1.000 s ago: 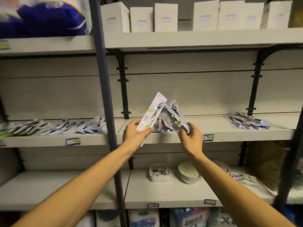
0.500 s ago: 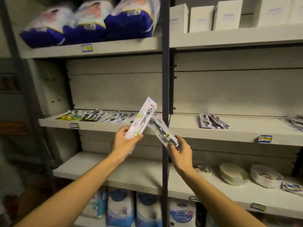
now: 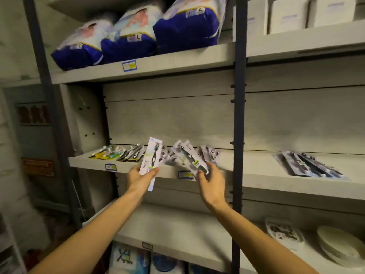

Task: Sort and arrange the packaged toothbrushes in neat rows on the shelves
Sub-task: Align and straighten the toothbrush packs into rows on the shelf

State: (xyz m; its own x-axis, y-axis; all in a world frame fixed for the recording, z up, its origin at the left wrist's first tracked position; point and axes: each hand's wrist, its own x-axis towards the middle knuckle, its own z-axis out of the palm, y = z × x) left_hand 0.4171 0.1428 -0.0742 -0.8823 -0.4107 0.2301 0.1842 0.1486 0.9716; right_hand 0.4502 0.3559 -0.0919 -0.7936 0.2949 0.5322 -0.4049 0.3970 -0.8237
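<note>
One stiff, light toothbrush pack (image 3: 150,163) was pinched at its lower end by the left hand (image 3: 140,177); several fanned packs (image 3: 188,158) were gripped by the right hand (image 3: 211,181) before the middle shelf (image 3: 256,180).

In front of the middle shelf (image 3: 256,175), the left hand (image 3: 139,177) pinches one white toothbrush pack (image 3: 151,161) upright while the right hand (image 3: 212,181) grips a fanned bunch of packs (image 3: 189,158), with more packs (image 3: 122,153) lying on that shelf behind them.
</note>
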